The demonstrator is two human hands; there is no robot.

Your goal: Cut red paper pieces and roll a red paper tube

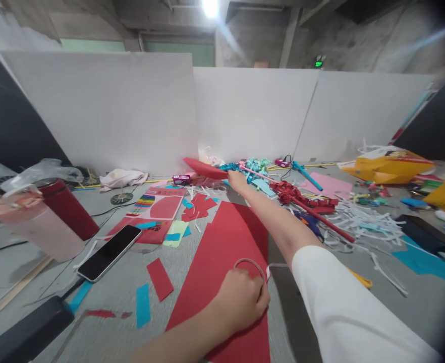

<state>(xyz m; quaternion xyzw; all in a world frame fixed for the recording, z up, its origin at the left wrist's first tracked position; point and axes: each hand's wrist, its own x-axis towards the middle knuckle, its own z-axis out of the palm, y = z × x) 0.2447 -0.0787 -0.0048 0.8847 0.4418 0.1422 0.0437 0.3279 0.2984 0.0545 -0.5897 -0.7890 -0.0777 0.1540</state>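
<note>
Down the left side of the desk (120, 282), the phone (109, 253) and loose paper strips (143, 305) should stay apart from the work. Toward the far edge, the right hand (237, 182) grips a red piece (207, 170) — best held clear of the teal paper cluster (258, 165). The red sheet (226, 247) runs toward the near edge, under the left hand (243, 297), closed, seemingly on a thin loop (247, 260); even pressure there should prevent creases.

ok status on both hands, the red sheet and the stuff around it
Left hand curled on red sheet. Right hand stretched forward, holding red piece. Phone, paper scraps left of sheet.
</note>
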